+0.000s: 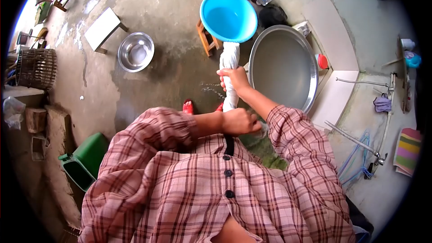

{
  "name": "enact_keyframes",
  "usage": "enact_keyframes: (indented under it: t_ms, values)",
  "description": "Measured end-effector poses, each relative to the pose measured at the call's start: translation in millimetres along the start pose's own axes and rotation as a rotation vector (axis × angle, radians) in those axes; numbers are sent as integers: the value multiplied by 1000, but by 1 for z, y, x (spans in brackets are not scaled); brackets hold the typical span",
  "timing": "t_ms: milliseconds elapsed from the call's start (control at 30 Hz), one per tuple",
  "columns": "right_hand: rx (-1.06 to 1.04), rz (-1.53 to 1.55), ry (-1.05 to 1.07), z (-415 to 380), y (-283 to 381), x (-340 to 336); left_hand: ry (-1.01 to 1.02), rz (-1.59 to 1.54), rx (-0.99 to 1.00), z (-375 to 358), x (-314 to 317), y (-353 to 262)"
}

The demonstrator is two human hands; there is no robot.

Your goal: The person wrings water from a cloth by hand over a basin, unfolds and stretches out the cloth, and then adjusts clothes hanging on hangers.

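A twisted white cloth [230, 96] is stretched roughly upright in the view between my two hands. My right hand [235, 79] is wrapped round its middle. Below it, my left hand [241, 121] is closed round the lower end, with a bit of cloth showing past the fingers. The cloth's upper end reaches the near rim of a blue basin [228, 16]. Drops of water show in the air left of the cloth. A large metal tub [283, 67] of cloudy water stands right of my right hand.
A metal bowl [136, 52] and a small white table [104, 29] stand on the wet floor. A wooden stool [206, 40] is by the basin. A green bin [85, 159] and wicker basket [36, 69] are left; taps [379, 157] are on the right wall.
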State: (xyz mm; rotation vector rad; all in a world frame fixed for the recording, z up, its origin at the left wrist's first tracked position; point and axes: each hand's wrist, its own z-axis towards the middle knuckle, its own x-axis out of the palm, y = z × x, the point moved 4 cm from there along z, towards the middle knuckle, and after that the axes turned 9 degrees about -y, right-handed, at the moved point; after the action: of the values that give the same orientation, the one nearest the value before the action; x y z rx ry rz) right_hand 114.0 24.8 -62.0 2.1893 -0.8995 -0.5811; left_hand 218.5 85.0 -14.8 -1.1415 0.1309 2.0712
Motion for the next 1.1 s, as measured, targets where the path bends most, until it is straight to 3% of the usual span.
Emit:
enact_keyframes:
  t_ms: [167,233,267,300,367,467,533,567,600,633,700,767,833,900,967,1033,1067,1100]
  values:
    - [199,282,141,4,-3,-6,-226,-256,-153,-16,-66,10]
    - [308,429,203,9,-1,-7,-204,-438,-459,-23,-97,16]
    - [328,460,210,3,4,-12,-375,-474,-604,-24,-102,26]
    - [502,575,311,11,-10,-14,-545,-511,-753,-28,-109,32]
    - [186,496,472,-35,22,-1,-1062,-1626,-1189,-29,-109,60]
    - [-51,499,286,-20,5,20,-985,-2255,-1007,-33,-137,85]
    - [130,666,263,-30,7,24,-953,-1739,-1301,-80,-89,118]
    - [220,751,241,-38,11,27,-868,-1727,-1465,-74,-99,119]
    - [257,758,130,-41,13,26,-1159,-1404,-1466,-97,-83,126]
    - [298,762,17,-46,11,24,-742,-987,-1657,-107,-92,133]
    - [145,618,1,-38,-3,19,-585,-858,-1639,-103,-95,119]
    - [73,580,76,-31,-12,20,-580,-1482,-1672,-103,-60,112]
    - [-165,211,-109,-11,-19,20,-621,-1849,-1375,-76,-44,99]
    - [-566,-123,-217,-5,-16,12,-634,-1832,-1414,-63,-70,91]
    - [-719,-478,-258,-9,-6,8,-639,-1835,-1469,-54,-77,86]
    - [-541,-480,-90,-14,-2,6,-634,-1751,-1461,-56,-79,87]
    - [-295,-300,90,-24,8,6,-634,-1676,-1470,-56,-82,86]
    - [-219,-172,221,-29,16,2,-632,-1601,-1478,-54,-83,87]
